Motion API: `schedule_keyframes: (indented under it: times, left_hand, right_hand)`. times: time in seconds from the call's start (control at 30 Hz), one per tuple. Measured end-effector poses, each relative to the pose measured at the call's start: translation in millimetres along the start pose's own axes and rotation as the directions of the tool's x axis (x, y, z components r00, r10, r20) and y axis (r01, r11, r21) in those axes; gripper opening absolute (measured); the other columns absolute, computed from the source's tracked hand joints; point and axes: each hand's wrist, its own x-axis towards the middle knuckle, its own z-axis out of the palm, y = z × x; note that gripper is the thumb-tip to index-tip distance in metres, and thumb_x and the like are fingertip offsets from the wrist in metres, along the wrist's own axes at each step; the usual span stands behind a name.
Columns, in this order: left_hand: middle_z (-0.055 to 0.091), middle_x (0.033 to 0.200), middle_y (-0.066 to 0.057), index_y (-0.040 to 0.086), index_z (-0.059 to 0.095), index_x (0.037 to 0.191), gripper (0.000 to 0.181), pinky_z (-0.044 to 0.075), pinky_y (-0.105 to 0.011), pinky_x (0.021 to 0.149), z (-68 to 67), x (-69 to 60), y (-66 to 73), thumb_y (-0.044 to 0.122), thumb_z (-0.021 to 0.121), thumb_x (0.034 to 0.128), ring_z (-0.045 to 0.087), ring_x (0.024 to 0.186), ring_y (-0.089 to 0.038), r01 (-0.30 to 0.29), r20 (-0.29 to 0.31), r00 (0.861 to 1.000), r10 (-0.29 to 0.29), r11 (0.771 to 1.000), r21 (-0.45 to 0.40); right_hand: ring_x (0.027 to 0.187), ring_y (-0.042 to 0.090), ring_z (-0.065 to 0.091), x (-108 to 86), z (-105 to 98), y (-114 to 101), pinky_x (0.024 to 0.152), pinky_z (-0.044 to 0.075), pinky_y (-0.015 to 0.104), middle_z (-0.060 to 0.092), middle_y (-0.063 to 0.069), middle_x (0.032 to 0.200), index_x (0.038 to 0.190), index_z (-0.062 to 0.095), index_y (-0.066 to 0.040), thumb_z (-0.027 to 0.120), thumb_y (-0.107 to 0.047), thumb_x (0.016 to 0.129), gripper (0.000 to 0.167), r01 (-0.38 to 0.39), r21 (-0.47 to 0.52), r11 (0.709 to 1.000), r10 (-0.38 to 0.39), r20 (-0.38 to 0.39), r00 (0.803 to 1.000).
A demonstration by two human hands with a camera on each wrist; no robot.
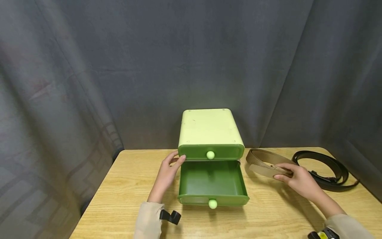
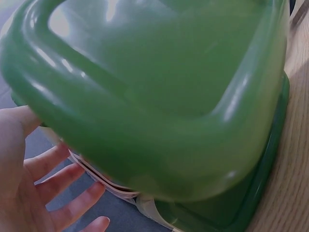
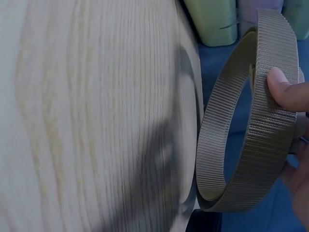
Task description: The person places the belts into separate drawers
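Note:
A small cabinet (image 1: 210, 126) with a pale yellow-green top stands at the middle of the table. Its lower drawer (image 1: 209, 179) is pulled out and holds nothing; the upper drawer (image 1: 191, 152) is closed. My left hand (image 1: 167, 172) rests against the cabinet's left front edge, thumb on the front, fingers at the side and fairly straight, as the left wrist view also shows. To the right, my right hand (image 1: 301, 181) pinches a coiled tan webbing belt (image 1: 264, 169) between thumb and fingers. In the right wrist view the thumb lies on the ribbed belt (image 3: 270, 125).
A coiled black belt (image 1: 337, 166) lies on the wooden table (image 1: 119, 192) at the far right, just beyond my right hand. Dark grey curtains (image 1: 179, 66) hang behind the table and at both sides.

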Motion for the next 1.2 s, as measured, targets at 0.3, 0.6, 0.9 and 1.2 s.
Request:
schedule_keyframes:
  times: [0.3,0.6,0.9,1.2]
  left_hand:
    - [0.054,0.139,-0.011,0.012,0.058,0.138,0.055,0.045,-0.05,0.098,-1.5,0.1,2.1,0.046,0.065,0.0946,0.055,0.121,-0.029,-0.002,0.005,1.0,0.002,1.0,-0.012]
    - [0.053,0.141,-0.012,0.01,0.057,0.138,0.052,0.045,-0.051,0.097,-0.4,1.4,3.2,0.039,0.065,0.0965,0.054,0.121,-0.031,-0.001,0.006,1.0,0.001,1.0,-0.025]
    - [0.053,0.14,-0.014,0.008,0.056,0.139,0.051,0.045,-0.052,0.097,-0.3,0.6,3.6,0.037,0.065,0.097,0.055,0.12,-0.031,-0.001,0.004,1.0,0.001,1.0,-0.017]
    - [0.054,0.14,-0.012,0.01,0.056,0.139,0.053,0.045,-0.051,0.097,-0.7,-0.6,2.0,0.04,0.065,0.0962,0.055,0.12,-0.03,-0.004,0.005,1.0,0.005,1.0,-0.023]
  right_hand:
    - [0.079,-0.004,0.06,-7.6,-4,-11,0.06,0.053,0.025,0.069,0.021,0.105,0.119,0.067,0.003,0.081,-0.015,0.084,0.042,0.025,0.0,1.0,-0.025,-0.068,0.997]
    - [0.075,-0.005,0.061,-15.6,-6,-22,0.057,0.052,0.023,0.07,0.019,0.097,0.117,0.067,0.005,0.082,-0.009,0.081,0.041,0.042,0.045,0.998,-0.037,-0.112,0.993]
    - [0.071,-0.002,0.062,-26.7,-8,-30,0.053,0.049,0.023,0.071,0.009,0.091,0.116,0.068,0.001,0.083,-0.007,0.079,0.041,0.051,0.067,0.996,-0.041,-0.148,0.988]
    - [0.072,-0.002,0.061,-37.1,-11,-38,0.055,0.048,0.018,0.062,-0.023,0.095,0.112,0.07,0.0,0.085,-0.004,0.075,0.041,0.082,0.074,0.994,-0.065,-0.206,0.976]
